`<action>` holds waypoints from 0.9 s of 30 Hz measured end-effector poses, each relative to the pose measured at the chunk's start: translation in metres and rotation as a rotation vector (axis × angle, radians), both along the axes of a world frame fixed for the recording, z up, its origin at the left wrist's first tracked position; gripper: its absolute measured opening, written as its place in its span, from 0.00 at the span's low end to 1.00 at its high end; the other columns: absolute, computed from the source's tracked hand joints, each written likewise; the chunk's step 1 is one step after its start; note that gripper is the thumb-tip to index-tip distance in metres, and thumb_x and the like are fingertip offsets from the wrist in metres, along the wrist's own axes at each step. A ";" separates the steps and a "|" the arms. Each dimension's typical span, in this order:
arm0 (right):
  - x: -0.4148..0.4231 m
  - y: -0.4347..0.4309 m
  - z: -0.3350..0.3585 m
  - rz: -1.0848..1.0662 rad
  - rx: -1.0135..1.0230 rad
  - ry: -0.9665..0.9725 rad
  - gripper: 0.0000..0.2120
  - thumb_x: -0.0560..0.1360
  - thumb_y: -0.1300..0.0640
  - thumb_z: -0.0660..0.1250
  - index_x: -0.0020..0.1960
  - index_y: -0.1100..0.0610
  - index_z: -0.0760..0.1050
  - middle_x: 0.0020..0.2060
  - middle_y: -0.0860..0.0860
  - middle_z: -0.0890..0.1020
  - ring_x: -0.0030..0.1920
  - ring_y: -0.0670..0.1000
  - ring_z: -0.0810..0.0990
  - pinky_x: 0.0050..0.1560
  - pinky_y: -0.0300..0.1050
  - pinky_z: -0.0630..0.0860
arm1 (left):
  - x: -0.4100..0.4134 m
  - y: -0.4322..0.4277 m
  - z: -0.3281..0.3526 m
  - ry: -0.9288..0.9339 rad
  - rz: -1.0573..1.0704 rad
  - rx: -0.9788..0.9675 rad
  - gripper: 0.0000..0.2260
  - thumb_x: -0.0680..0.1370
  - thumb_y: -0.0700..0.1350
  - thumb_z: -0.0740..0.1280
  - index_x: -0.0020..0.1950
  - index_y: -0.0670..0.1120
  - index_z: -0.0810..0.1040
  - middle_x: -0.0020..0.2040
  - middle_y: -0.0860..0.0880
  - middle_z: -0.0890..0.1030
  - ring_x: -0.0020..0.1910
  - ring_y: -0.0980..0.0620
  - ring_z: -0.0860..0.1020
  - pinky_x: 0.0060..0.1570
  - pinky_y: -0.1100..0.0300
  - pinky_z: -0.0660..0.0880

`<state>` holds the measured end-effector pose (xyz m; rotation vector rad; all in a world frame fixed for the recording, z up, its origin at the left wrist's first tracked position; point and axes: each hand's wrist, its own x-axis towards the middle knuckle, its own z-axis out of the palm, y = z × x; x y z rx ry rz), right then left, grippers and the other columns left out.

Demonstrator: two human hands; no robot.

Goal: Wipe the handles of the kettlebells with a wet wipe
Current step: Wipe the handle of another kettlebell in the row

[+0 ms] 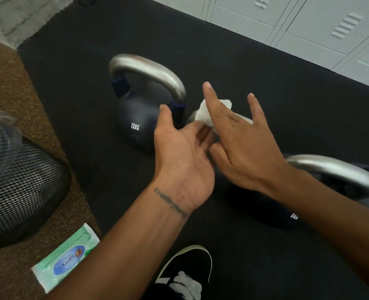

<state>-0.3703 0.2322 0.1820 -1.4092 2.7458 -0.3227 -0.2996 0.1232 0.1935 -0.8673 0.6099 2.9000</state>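
Head view, looking down at a black rubber mat (255, 68). Your left hand (183, 152) and right hand (244, 148) met at the centre of the frame, with the white wet wipe (205, 113) between them. The left thumb stood straight, its tip close to the kettlebell marked 12KG (140, 122). The other left fingers curled inward and pinched the wipe's lower edge. Your right hand lay over the wipe with the index and little fingers straight and spread. Its middle fingers were folded out of sight, so whether it had hold of the wipe could not be told.

The 12KG kettlebell stood upright just left of the hands, and its silver handle (146, 69) was untouched. Bits of another silver bar showed just behind the wipe, mostly hidden by the hands. A second kettlebell (268, 215) sat at lower right, partly under your right forearm, with its handle (335, 169) blurred.

A green pack of wipes (66, 258) lay on the brown speckled floor (12, 83) beside a black mesh bin (21, 187). A black shoe (187, 267) appeared at the bottom edge, and grey lockers (309, 22) at upper right.
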 end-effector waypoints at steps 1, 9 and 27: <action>0.000 0.000 -0.001 0.005 -0.005 -0.008 0.39 0.74 0.50 0.48 0.82 0.53 0.39 0.75 0.49 0.70 0.76 0.47 0.65 0.77 0.66 0.39 | -0.001 0.000 0.000 0.027 -0.008 0.028 0.40 0.80 0.70 0.50 0.72 0.39 0.74 0.66 0.40 0.81 0.69 0.43 0.77 0.75 0.46 0.66; -0.011 0.032 0.005 -0.295 -0.254 -0.235 0.37 0.74 0.53 0.52 0.82 0.52 0.46 0.79 0.49 0.62 0.71 0.39 0.62 0.73 0.43 0.55 | -0.015 -0.004 0.008 0.018 -0.043 0.035 0.40 0.81 0.67 0.47 0.81 0.38 0.54 0.81 0.37 0.59 0.82 0.43 0.55 0.80 0.38 0.45; -0.016 0.053 0.001 -0.366 0.020 -0.175 0.33 0.74 0.47 0.48 0.78 0.55 0.65 0.67 0.54 0.78 0.60 0.53 0.76 0.72 0.59 0.64 | -0.014 0.022 -0.034 0.099 0.165 0.290 0.35 0.79 0.66 0.52 0.77 0.43 0.68 0.76 0.41 0.71 0.79 0.45 0.64 0.76 0.37 0.52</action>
